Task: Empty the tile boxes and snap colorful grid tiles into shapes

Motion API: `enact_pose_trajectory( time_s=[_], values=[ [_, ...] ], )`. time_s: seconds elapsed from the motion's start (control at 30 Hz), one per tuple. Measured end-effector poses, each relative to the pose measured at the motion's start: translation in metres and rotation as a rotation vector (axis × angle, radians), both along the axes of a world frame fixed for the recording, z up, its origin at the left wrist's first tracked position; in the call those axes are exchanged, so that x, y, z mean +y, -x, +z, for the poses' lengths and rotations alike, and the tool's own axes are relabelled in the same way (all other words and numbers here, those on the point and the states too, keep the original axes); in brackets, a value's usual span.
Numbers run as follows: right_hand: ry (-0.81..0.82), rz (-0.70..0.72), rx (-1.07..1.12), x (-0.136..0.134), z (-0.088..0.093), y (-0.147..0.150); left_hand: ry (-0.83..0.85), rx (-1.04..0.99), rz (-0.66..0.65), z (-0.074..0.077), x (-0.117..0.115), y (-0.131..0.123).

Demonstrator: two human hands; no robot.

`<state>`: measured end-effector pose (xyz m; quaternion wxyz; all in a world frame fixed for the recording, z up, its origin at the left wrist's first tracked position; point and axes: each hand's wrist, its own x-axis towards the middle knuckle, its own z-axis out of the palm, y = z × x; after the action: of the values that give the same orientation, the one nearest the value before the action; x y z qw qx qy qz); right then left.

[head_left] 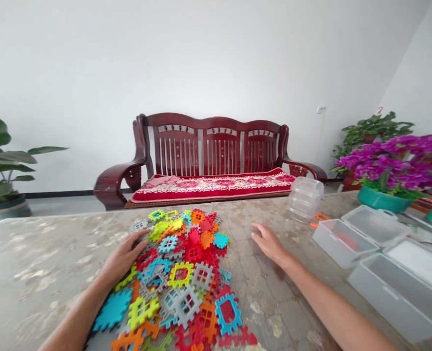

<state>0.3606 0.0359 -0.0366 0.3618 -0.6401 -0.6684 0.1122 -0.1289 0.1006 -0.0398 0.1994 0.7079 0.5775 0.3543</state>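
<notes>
Plastic lattice tiles [201, 275] under left hand [123, 258]

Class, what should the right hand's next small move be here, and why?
Probably pick up the cyan tile at the pile's right edge: the right hand is open just beside it, while the left hand rests on the pile.

The person's left forearm [75, 326], entering at seven o'clock, and right forearm [333, 307], entering at five o'clock, are bare and slim, tapering to an equally bare left hand [123, 258] and right hand [269, 242].
</notes>
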Motion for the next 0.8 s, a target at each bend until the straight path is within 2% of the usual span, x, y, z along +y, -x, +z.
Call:
enact_pose_trajectory(
  time_s=[0.17, 0.3, 0.47, 0.57, 0.7, 0.8],
  values=[
    [0.059, 0.152, 0.226, 0.016, -0.003, 0.061, -0.002, -0.024, -0.034, 0.01, -0.007, -0.005],
    [0.017, 0.293, 0.163, 0.011, 0.0, 0.087, 0.004, -0.034, -0.045, 0.013, -0.009, -0.008],
    [0.014, 0.336, -0.074, -0.002, 0.014, 0.099, -0.001, -0.034, -0.054, 0.006, -0.005, -0.005],
    [-0.022, 0.368, -0.121, -0.008, 0.021, 0.102, -0.002, -0.038, -0.045, 0.002, -0.003, -0.004],
    [-0.067, 0.344, -0.008, -0.01, 0.02, 0.101, 0.0, -0.053, -0.033, 0.001, -0.002, -0.004],
    [-0.06, 0.17, 0.154, -0.003, 0.012, 0.095, -0.003, -0.063, -0.032, 0.001, -0.003, -0.004]
  ],
)
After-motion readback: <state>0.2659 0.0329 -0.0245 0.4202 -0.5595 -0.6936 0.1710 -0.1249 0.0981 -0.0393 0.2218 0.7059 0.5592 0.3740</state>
